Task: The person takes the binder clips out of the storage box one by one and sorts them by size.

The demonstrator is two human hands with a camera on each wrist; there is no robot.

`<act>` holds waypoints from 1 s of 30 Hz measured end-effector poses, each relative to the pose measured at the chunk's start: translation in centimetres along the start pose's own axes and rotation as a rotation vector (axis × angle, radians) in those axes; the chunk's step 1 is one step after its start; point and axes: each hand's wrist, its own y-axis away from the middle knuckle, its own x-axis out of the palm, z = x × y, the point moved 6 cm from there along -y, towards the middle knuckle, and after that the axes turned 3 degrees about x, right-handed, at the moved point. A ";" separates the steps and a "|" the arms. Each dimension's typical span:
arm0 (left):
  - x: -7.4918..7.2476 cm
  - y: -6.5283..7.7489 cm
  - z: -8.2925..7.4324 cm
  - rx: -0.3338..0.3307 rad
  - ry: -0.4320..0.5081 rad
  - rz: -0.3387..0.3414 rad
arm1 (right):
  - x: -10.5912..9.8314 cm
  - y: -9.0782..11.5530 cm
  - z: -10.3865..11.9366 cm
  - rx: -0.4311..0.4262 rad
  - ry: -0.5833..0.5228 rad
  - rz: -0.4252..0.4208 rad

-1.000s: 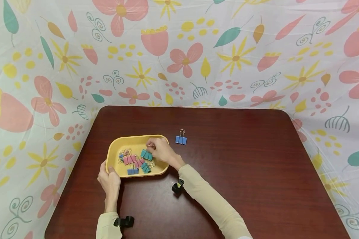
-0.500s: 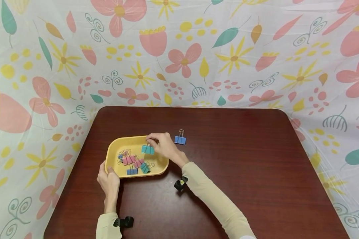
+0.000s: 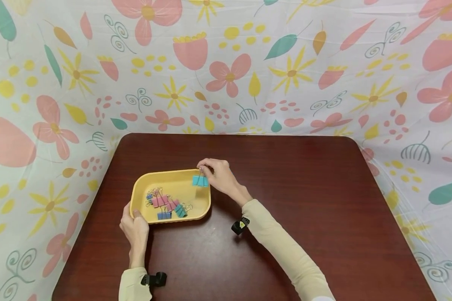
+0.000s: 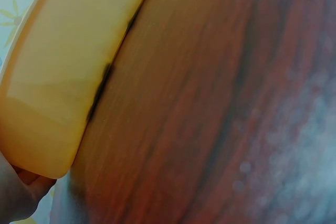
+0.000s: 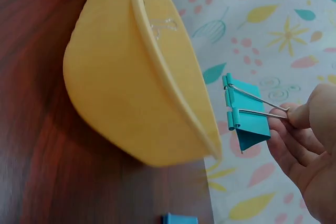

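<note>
My right hand [image 3: 223, 177] pinches a teal binder clip [image 3: 200, 181] by its wire handle, above the far right corner of the yellow tray [image 3: 196, 209]. In the right wrist view that teal clip [image 5: 247, 109] hangs beyond the tray's rim, handles toward the thumb. At the tray's near left corner, my left hand [image 3: 134, 230] grips the wall, thumb on the rim. Several other clips lie inside the tray: pink ones [image 3: 160, 201], a blue one [image 3: 164, 215], another teal one [image 3: 180, 210] and a small blue one [image 3: 149, 196].
The dark wooden table [image 3: 286, 200] extends right of the tray. A blue binder clip [image 5: 180, 219] on it shows at the bottom of the right wrist view; my right hand mostly hides it in the head view. A floral cloth [image 3: 229, 75] hangs behind the table.
My right hand has lifted the teal binder clip off the tray floor and carried it right and away toward the far right corner. The left hand stays on the tray.
</note>
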 end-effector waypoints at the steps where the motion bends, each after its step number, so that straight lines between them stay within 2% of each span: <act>1: 0.0 0.0 0.0 0.000 -0.001 0.003 | -0.3 0.0 -0.2 0.006 0.009 -0.006; 17: -0.2 0.0 -0.2 0.006 0.003 -0.005 | -6.0 0.7 -4.6 0.085 0.124 -0.084; 25: -0.1 0.1 -0.3 -0.003 0.008 -0.002 | -7.3 1.7 -6.6 0.132 0.142 -0.070; 30: -0.1 0.0 -0.4 -0.007 0.021 -0.002 | -7.3 2.6 -8.0 0.164 0.154 -0.060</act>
